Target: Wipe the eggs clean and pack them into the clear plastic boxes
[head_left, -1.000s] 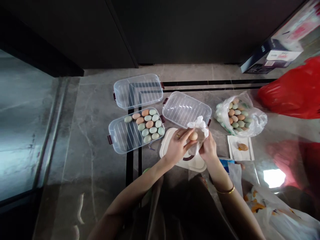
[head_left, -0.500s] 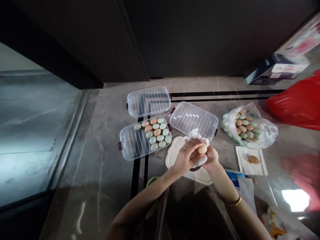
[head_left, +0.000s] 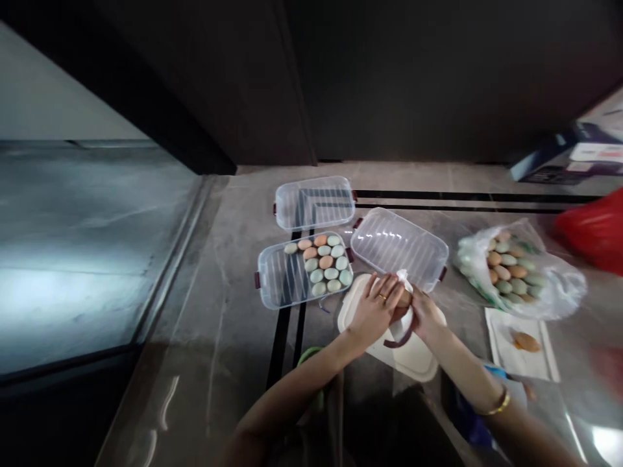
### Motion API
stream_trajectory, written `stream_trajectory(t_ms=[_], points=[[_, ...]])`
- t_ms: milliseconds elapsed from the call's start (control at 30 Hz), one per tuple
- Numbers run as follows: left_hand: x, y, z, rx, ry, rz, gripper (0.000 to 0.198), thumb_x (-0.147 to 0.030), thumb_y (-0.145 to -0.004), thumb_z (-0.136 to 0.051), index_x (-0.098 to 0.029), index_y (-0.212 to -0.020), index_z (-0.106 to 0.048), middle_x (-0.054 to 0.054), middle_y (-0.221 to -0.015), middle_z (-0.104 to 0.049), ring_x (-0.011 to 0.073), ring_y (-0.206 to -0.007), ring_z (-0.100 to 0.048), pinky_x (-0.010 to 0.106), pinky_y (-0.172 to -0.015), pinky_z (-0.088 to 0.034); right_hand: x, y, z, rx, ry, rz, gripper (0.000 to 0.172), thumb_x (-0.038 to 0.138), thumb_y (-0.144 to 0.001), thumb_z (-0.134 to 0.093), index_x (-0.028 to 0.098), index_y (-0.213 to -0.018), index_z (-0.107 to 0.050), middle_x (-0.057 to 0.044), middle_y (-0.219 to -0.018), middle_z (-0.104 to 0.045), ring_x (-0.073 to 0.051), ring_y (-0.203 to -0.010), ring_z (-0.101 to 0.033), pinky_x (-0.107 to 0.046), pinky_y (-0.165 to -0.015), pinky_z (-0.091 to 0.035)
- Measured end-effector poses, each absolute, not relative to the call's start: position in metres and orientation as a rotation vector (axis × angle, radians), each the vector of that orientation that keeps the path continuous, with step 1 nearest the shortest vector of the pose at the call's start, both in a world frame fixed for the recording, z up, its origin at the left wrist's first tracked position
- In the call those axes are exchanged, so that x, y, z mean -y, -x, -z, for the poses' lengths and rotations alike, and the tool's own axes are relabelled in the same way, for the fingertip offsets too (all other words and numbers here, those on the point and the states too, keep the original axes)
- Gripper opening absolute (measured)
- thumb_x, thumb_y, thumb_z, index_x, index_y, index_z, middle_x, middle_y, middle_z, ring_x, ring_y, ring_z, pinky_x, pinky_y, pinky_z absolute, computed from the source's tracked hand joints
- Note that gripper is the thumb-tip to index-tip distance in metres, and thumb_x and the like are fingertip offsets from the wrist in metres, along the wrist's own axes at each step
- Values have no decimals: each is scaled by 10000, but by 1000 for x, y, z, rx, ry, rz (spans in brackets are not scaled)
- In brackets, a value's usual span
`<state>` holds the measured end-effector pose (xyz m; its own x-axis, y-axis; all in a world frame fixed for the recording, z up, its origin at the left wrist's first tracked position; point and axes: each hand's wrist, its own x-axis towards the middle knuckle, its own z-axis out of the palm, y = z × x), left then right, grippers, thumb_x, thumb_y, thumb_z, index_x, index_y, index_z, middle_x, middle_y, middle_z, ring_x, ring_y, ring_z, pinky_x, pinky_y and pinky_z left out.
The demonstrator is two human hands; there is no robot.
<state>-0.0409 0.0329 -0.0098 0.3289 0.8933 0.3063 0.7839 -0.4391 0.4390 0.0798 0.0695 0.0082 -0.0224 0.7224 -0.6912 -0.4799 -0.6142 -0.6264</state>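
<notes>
My left hand and my right hand come together around a brown egg. A crumpled white tissue shows above and beneath the egg, pressed against it by my fingers. My left fingers lie across the egg's left side, and my right hand closes on its other side. Both hands are over a white lid with a dark red handle. To the left, a clear plastic box holds several green and brown eggs in its right part.
Two more clear boxes, the far one and the nearer one, lie beyond my hands. At right are an opened plastic bag of eggs, a brown-stained egg on white tissue, a red bag and a dark carton.
The view has turned, so the scene sits further right. My left fingers have flattened over the egg, which is more covered than before.
</notes>
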Motion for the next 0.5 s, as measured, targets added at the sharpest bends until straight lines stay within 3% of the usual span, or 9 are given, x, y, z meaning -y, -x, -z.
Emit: stream_trajectory(t_ms=[133, 233, 367, 500], points=[[-29, 67, 3, -1723, -2058, -972, 491, -390, -926, -590, -231, -1379, -487, 134, -1402, -562, 289, -1343, -489, 572, -1153, -353, -94, -47, -18, 382, 1497, -1863, 131, 259, -700, -702, 191, -804, -660, -22, -686, -712, -223, -703, -717, -311, -615, -605], [-27, 107, 7, -1888, -1661, -1188, 448, -372, -938, -575, -232, -1357, -502, 154, -1350, -550, 290, -1268, -534, 531, -1053, -462, -122, -4, -23, 365, 1613, -1694, 73, 266, -788, -638, 199, -815, -641, 6, -655, -685, -188, -623, -689, -296, -604, -606], [-26, 189, 46, -1980, -1407, -1326, 402, -366, -937, -565, -223, -1311, -536, 129, -1172, -596, 248, -1038, -643, 446, -874, -560, -144, 47, -12, 337, 1576, -1624, 96, 279, -851, -545, 227, -838, -626, 26, -679, -683, -171, -629, -682, -299, -631, -611], [-29, 261, 97, -2015, -1475, -1297, 350, -365, -911, -572, -281, -1250, -564, 92, -1121, -624, 250, -1008, -664, 478, -827, -574, -128, 62, 20, 420, 1511, -1719, 143, 378, -800, -619, 241, -759, -609, 23, -632, -671, -196, -643, -701, -300, -572, -596]])
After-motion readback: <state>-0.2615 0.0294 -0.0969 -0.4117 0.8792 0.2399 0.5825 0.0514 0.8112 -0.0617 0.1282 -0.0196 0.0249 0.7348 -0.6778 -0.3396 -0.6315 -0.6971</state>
